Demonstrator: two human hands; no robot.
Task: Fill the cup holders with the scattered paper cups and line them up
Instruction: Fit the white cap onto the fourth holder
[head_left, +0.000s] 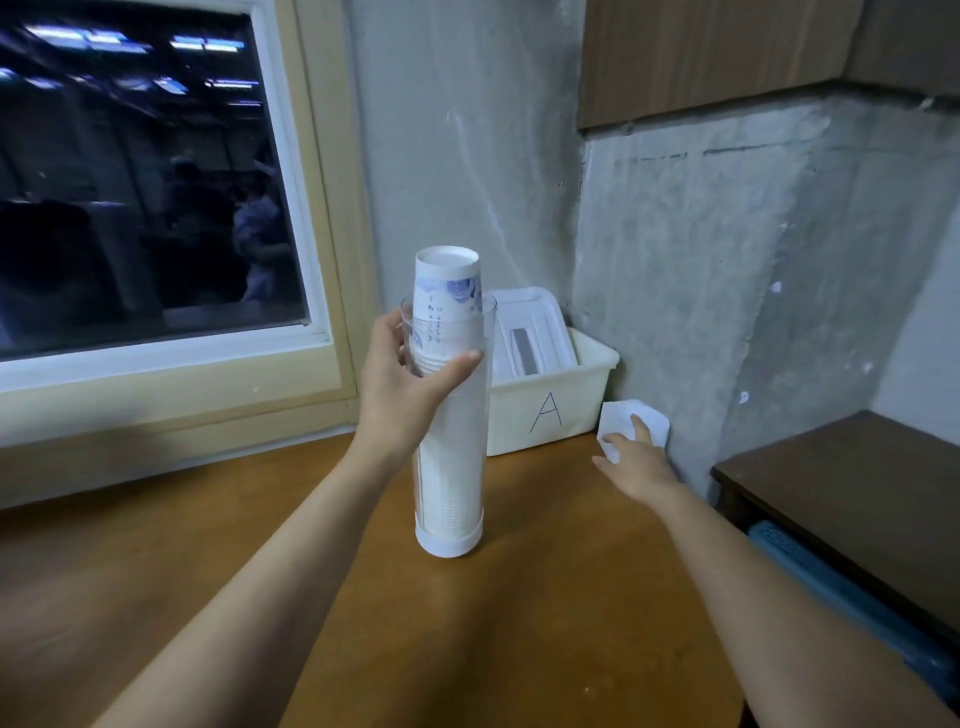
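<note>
A tall clear cup holder (451, 467) stands upright on the wooden table, packed with stacked white paper cups. The top cup (448, 283), upside down with a blue print, sticks out above the holder's rim. My left hand (410, 379) grips the holder near its top, thumb across the front. Far right, near the wall, lies a white paper cup (647, 418) on its side. My right hand (631, 457) reaches it, with the fingers touching the cup and spread over it.
A cream bin (550, 410) marked "A", with a white lid leaning inside, stands against the wall behind the holder. A window is at the left. A dark side table (852, 499) with a blue crate (857, 608) below sits to the right.
</note>
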